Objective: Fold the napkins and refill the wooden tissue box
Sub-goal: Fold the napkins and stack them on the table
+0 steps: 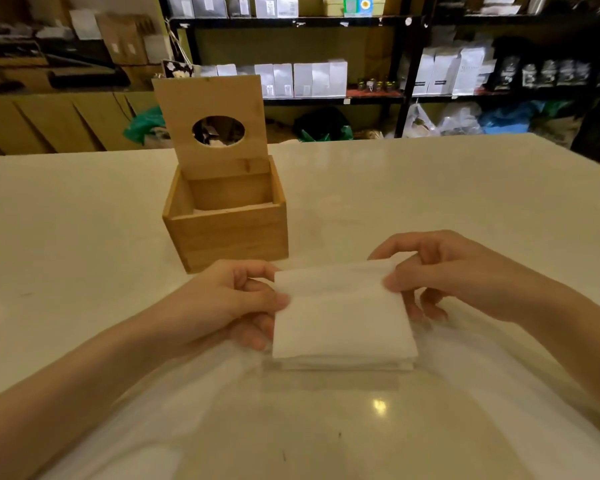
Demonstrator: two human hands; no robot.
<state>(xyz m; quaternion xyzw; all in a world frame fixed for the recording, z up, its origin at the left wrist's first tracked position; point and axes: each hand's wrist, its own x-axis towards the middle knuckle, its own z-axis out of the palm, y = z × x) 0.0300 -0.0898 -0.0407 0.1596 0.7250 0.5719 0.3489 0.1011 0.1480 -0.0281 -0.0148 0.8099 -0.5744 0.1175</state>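
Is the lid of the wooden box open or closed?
Open. The wooden tissue box's lid with the oval hole stands upright at the back.

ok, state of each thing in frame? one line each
box: open, some white paper low inside
lid: raised upright at the back
napkin: folded, held over the table
left hand: pinches napkin's left edge
right hand: pinches napkin's top right corner

Left hand (229,303) and right hand (465,275) pinch a folded white napkin (340,317) before the open wooden tissue box (226,220).
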